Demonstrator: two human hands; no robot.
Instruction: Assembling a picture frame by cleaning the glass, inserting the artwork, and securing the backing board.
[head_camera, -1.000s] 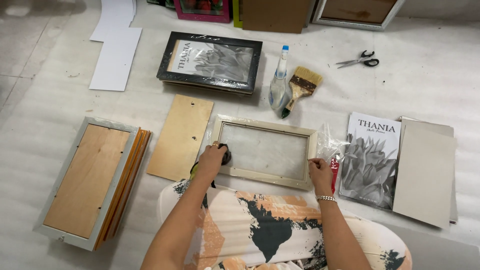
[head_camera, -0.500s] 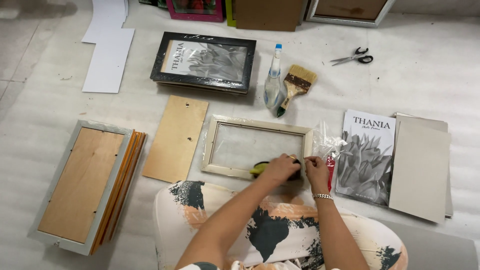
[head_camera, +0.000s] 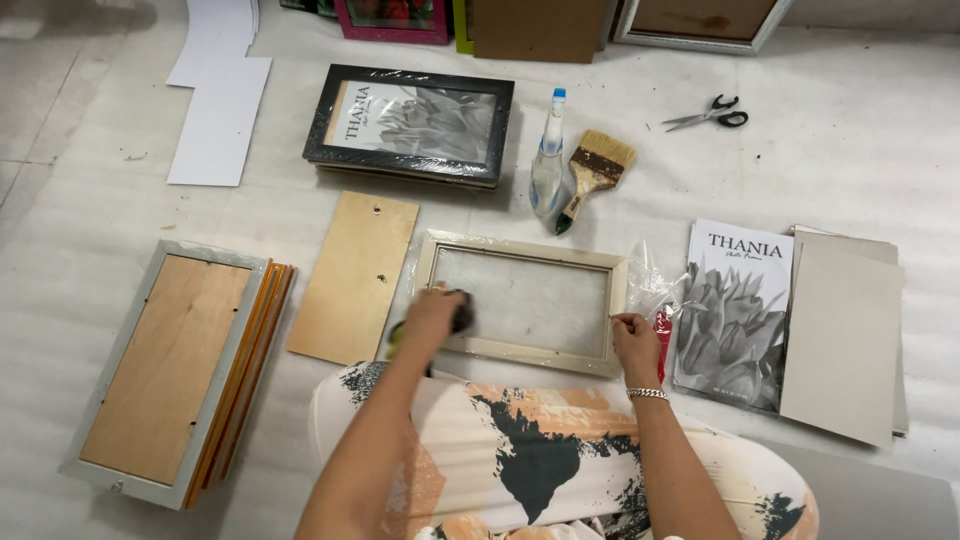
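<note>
Cream picture frame (head_camera: 520, 300) lies flat on the white floor sheet, straight ahead of the person's knees — a plywood backing board (head_camera: 354, 276) just to its left, a black-and-white flower print (head_camera: 732, 312) to its right. Left hand (head_camera: 432, 318) is closed around a dark cloth (head_camera: 461, 312), pressing it on the frame's left end. Right hand (head_camera: 634, 336) pinches the frame's lower right corner — fingers narrow.

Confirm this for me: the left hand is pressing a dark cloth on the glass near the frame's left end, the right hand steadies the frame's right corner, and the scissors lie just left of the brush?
Not quite. In the head view the scissors lie to the right of the brush, further up; the spray bottle is what lies just left of it. The rest holds: left hand on the dark cloth, right hand at the frame corner.
</note>
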